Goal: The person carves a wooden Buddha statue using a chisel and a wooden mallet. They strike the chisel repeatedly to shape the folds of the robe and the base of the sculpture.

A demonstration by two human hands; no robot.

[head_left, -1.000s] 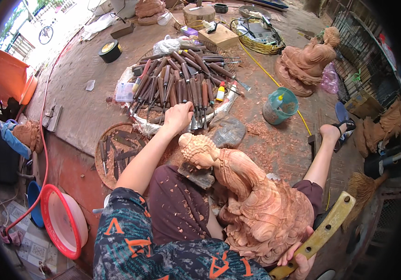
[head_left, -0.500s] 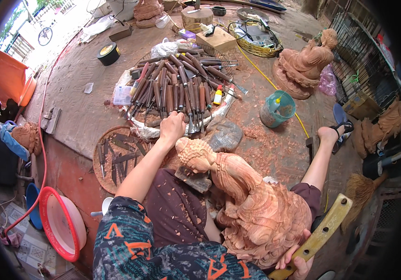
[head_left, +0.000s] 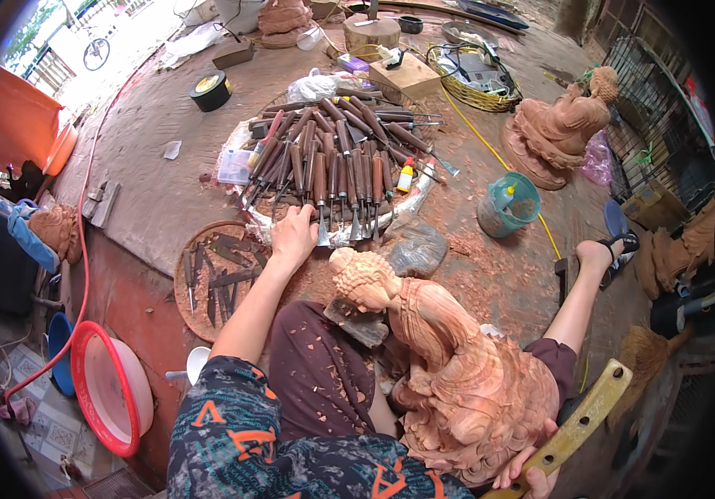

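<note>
My left hand [head_left: 294,239] is at the near edge of a round tray [head_left: 267,234] heaped with wood-handled carving chisels [head_left: 342,170]. Its fingers are curled by the chisels' metal ends; what they hold, if anything, is hidden. A broad chisel blade [head_left: 323,230] lies just to its right. A carved wooden statue of a seated figure [head_left: 465,366] leans across my lap, its curly head resting on a small wooden block [head_left: 357,323]. Beside the statue's base, my right hand [head_left: 538,478] grips a flat yellow bar with holes [head_left: 583,422], partly cut off by the lower edge.
A shallow round basket [head_left: 181,291] of dark blades lies left of my knee. Beyond the statue are a grey wrapped lump [head_left: 414,248] and a teal bucket [head_left: 503,208]. Another carved statue [head_left: 561,129] stands far right. Wood chips and a yellow cord [head_left: 480,135] lie on the floor.
My left hand has shifted left along the near ends of the chisels. The whole view has moved slightly; my right hand keeps its hold on the yellow bar.
</note>
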